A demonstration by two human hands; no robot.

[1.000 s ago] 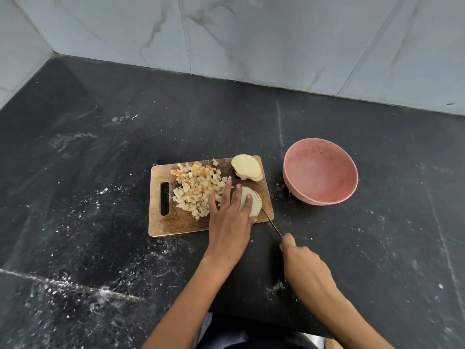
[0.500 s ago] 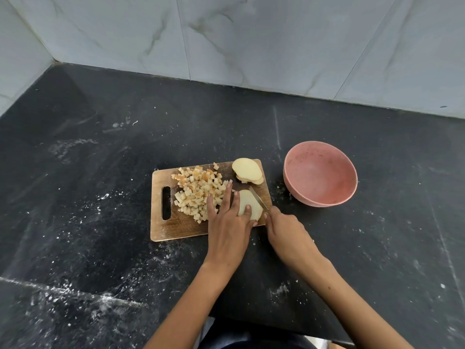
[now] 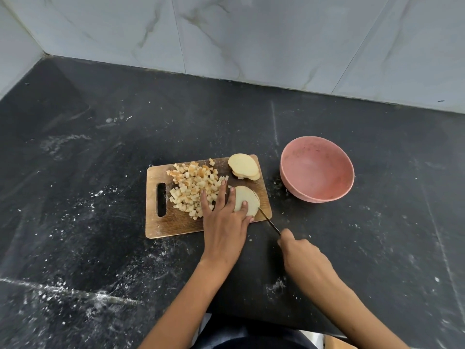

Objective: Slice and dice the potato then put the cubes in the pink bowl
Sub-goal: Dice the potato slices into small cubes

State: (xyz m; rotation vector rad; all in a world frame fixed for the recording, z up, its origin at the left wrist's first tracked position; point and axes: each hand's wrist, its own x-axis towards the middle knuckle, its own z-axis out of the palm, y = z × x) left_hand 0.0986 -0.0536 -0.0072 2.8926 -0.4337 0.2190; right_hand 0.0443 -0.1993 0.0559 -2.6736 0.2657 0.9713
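Left hand (image 3: 225, 224) presses potato slices (image 3: 247, 201); right hand (image 3: 303, 256) holds knife (image 3: 269, 220) beside them.

L hand (image 3: 224, 222) presses potato slice (image 3: 247, 201) on board (image 3: 173, 222) — R hand (image 3: 302, 253) grips knife (image 3: 270, 221).

The knife (image 3: 269, 221) handle is hidden inside the right hand (image 3: 302, 255); both forearms run off the bottom edge

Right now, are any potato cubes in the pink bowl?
No, the pink bowl holds no cubes; the cubes all lie piled on the board.
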